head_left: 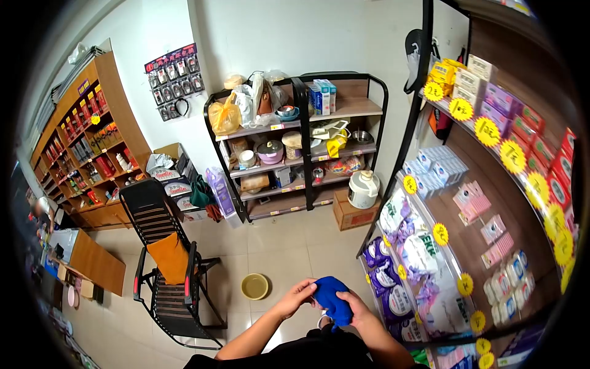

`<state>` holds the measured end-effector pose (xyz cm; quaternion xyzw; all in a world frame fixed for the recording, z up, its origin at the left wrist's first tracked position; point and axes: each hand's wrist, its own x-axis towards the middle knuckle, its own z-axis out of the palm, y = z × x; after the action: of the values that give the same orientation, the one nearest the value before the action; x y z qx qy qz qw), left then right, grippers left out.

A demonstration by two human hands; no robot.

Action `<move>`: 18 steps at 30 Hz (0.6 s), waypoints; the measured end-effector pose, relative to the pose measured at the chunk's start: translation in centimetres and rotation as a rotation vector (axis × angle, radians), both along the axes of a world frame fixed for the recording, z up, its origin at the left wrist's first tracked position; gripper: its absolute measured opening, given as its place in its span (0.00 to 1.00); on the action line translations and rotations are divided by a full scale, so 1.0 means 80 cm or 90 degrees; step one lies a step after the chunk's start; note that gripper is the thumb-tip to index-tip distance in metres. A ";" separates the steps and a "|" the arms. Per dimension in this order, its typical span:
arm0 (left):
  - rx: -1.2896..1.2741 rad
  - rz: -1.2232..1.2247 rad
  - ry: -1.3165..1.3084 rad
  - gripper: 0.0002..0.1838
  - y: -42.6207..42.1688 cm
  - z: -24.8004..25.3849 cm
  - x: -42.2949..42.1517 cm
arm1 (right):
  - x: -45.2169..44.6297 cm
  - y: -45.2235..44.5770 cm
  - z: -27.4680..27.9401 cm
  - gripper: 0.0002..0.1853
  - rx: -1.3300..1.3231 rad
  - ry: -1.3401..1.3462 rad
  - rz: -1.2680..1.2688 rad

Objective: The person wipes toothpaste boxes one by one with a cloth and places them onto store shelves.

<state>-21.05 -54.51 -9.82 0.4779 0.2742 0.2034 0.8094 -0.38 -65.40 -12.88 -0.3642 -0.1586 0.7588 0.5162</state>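
Observation:
A bunched blue cloth (332,299) is held in front of my body, above the tiled floor. My left hand (297,296) grips its left edge with the fingers closed. On the other side my right hand (358,308) has hold of the cloth, thumb on top. Part of the cloth hangs down between the two hands. Below and to the left, a yellowish-green basin (255,286) stands on the floor, apart from both hands; whether it holds anything is hard to make out.
A black reclining chair (161,270) with an orange cushion (169,258) stands at left. On the right are shelves (452,246) of packaged goods with yellow price tags. A black rack (304,147) lines the back wall, beside a rice cooker (364,189) on a cardboard box (350,212).

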 end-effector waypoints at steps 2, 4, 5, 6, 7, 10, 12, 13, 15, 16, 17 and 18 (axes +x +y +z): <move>0.018 0.051 -0.052 0.23 0.053 -0.004 0.022 | 0.030 0.057 0.007 0.31 0.026 0.105 0.000; 0.027 0.086 -0.027 0.25 0.111 -0.001 0.049 | 0.064 0.115 0.000 0.32 0.052 0.145 0.013; 0.032 0.117 -0.007 0.24 0.140 -0.002 0.064 | 0.080 0.142 -0.002 0.33 0.035 0.152 -0.018; 0.035 0.148 0.014 0.23 0.164 -0.001 0.078 | 0.094 0.165 0.003 0.34 0.017 0.159 -0.048; 0.027 0.175 0.024 0.21 0.188 0.006 0.093 | 0.112 0.187 0.010 0.33 0.012 0.166 -0.040; 0.030 0.218 0.025 0.19 0.261 0.010 0.130 | 0.161 0.249 0.016 0.32 -0.001 0.179 -0.058; 0.023 0.229 0.015 0.18 0.304 0.020 0.154 | 0.188 0.283 0.024 0.33 -0.007 0.172 -0.058; 0.019 0.232 0.007 0.18 0.325 0.022 0.165 | 0.198 0.299 0.027 0.32 0.012 0.173 -0.079; 0.016 0.223 -0.006 0.18 0.371 0.022 0.190 | 0.219 0.328 0.034 0.31 0.053 0.170 -0.106; 0.012 0.222 -0.006 0.18 0.393 0.022 0.204 | 0.229 0.341 0.029 0.31 0.050 0.168 -0.108; 0.024 0.218 -0.008 0.18 0.417 0.022 0.219 | 0.241 0.354 0.020 0.31 0.039 0.165 -0.130; 0.039 0.213 -0.010 0.18 0.442 0.026 0.235 | 0.251 0.369 0.014 0.30 0.031 0.162 -0.151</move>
<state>-2.22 -19.12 -7.73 0.4483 0.3372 0.3477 0.7513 19.67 -35.86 -11.79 -0.2689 -0.0660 0.7286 0.6265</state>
